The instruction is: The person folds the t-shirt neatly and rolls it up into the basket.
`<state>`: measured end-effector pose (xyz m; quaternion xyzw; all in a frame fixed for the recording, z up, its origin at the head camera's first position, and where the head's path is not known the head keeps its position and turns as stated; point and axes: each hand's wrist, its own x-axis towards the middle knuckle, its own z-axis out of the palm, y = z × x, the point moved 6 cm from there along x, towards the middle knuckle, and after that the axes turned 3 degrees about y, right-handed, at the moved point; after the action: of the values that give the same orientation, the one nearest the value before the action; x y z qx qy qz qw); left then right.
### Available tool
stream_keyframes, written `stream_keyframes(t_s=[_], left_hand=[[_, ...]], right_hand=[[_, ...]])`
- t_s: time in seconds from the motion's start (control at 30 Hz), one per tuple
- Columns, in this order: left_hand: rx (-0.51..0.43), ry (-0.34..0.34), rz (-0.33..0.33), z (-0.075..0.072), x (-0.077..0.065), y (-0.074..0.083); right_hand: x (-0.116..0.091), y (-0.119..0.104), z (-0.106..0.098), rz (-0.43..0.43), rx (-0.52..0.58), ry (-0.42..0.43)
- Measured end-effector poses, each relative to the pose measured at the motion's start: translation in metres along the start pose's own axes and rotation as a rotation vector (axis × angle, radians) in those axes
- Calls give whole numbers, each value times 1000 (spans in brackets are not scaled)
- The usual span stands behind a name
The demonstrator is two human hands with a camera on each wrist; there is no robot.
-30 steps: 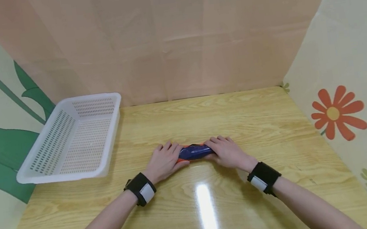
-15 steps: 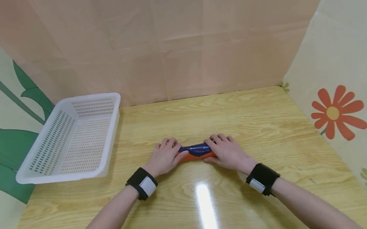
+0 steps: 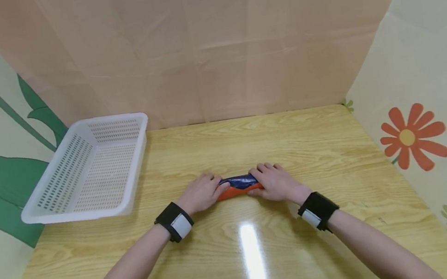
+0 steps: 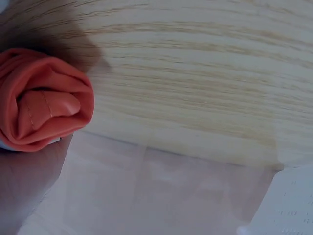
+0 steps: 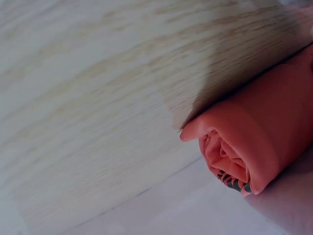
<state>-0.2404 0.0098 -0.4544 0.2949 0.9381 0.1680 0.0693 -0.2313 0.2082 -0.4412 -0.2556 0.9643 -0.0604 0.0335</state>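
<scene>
A tight roll of shiny fabric, navy blue on top and orange along its near side (image 3: 238, 187), lies crosswise at the middle of the wooden table. My left hand (image 3: 199, 193) grips its left end, the thumb along the near side and the fingers over the top. At the right end, my right hand (image 3: 277, 183) holds it the same way. The left wrist view shows the spiralled orange end of the roll (image 4: 83, 100), with a stitched fold inside. From the right wrist, the other end (image 5: 259, 132) shows coiled layers and some black print. The palms hide part of the roll.
A white perforated plastic basket (image 3: 90, 215) stands at the back left of the table (image 3: 216, 145). A plain pinkish sheet (image 3: 224, 79) closes off the back. Flower-printed sheets (image 3: 411, 137) flank both sides. Black bands (image 3: 173, 222) circle both wrists.
The fabric roll has turned, so a broad orange strip now faces the near side where mostly navy showed. Both hands keep their places at its ends, the left thumb now higher on it.
</scene>
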Motion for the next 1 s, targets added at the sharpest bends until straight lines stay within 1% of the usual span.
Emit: stream_keyframes(t_s=[0.07,0.13,0.2,0.3,0.33,0.4,0.47,0.53,0.63,0.7,0.77,0.8,0.87,0.93,1.0], left_hand=[[3,-8,6,0,-1,2],[-18,-20,15,0,-2,5],[-34,-43,13,1,-4,9],[-56,-74,0,3,-7,13],[-59,-82,-9,4,-8,14],[-72,-84,-24,5,-9,15],[-90,-73,-35,4,-10,15],[-107,-59,-42,4,-11,16],[-122,-40,-42,6,-13,18],[-143,-29,-40,7,-14,21],[-181,-21,-49,9,-15,24],[-198,-14,-52,9,-15,25],[-240,-9,-61,10,-16,29],[-282,-6,-54,10,-17,34],[-331,-25,-44,10,-18,39]], right_hand=[[-1,0,0,1,-1,6],[-3,-1,-1,3,-19,37],[-6,-2,-3,13,-34,89],[-13,-2,-8,52,-38,190],[-16,-2,-10,67,-26,224],[-21,-1,-13,106,50,272],[-25,3,-14,151,164,282],[-28,7,-12,192,304,243],[-30,15,-3,285,541,102],[-32,18,4,354,737,2],[-32,19,9,432,952,-70],[-32,18,11,467,1057,-90],[-30,15,12,503,1229,-117],[-28,12,13,522,1352,-134],[-26,9,13,547,1451,-139]])
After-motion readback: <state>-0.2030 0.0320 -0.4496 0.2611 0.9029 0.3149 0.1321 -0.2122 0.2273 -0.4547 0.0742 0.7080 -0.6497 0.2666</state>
